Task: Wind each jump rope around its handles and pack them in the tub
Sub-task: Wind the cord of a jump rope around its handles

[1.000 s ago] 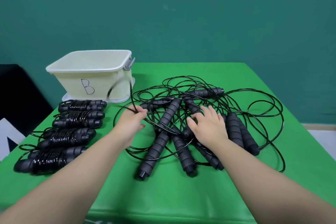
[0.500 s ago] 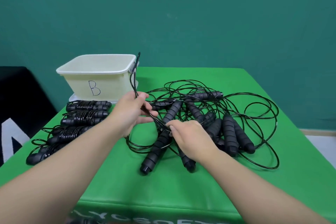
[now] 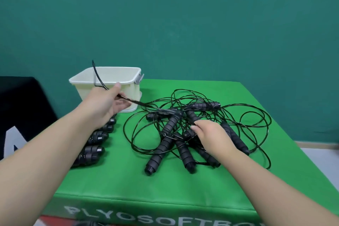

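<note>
A: What's biggest?
B: The green table (image 3: pixel 113 176); the cream tub (image 3: pixel 108 77) stands far left on it.

A: And the ropes?
B: A loose tangle (image 3: pixel 183 128) lies right of centre; wound bundles (image 3: pixel 95 145) sit at the left, near the tub.

A: The hands?
B: The left hand (image 3: pixel 104 104) pinches a raised cord (image 3: pixel 132 100) before the tub; the right hand (image 3: pixel 211 132) rests on the tangle, fingers curled over a handle (image 3: pixel 191 115).

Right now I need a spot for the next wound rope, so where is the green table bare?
Bare cloth on the green table lies along the near edge, between the wound ropes and the loose handles. The far right corner behind the tangled cords is also free. The middle is crowded, and the white tub fills the far left.
</note>
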A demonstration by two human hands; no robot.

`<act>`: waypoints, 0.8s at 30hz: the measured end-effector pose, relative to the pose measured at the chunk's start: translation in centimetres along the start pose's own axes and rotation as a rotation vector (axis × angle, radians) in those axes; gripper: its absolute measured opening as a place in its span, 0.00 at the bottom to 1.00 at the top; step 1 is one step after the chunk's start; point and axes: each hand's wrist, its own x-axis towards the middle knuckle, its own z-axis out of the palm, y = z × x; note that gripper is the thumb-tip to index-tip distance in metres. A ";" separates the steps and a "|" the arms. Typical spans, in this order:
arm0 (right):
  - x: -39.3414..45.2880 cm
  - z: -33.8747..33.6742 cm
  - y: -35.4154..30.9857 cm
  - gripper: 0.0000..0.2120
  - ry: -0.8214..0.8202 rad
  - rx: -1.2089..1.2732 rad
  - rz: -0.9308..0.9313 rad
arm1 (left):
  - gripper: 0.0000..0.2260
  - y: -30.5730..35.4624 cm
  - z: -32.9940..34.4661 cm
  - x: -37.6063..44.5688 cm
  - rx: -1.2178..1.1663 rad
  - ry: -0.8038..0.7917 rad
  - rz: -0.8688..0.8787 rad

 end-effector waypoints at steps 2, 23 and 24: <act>-0.1 -1.2 -1.0 0.15 0.057 0.058 -0.007 | 0.21 -0.2 0.1 -0.9 0.047 -0.076 -0.042; -5.4 -10.8 -12.0 0.07 0.003 0.585 -0.191 | 0.10 5.8 5.7 -12.8 0.346 -0.345 0.349; -5.6 -10.5 -12.3 0.07 -0.028 0.526 -0.216 | 0.10 6.4 5.7 -13.2 0.328 -0.341 0.349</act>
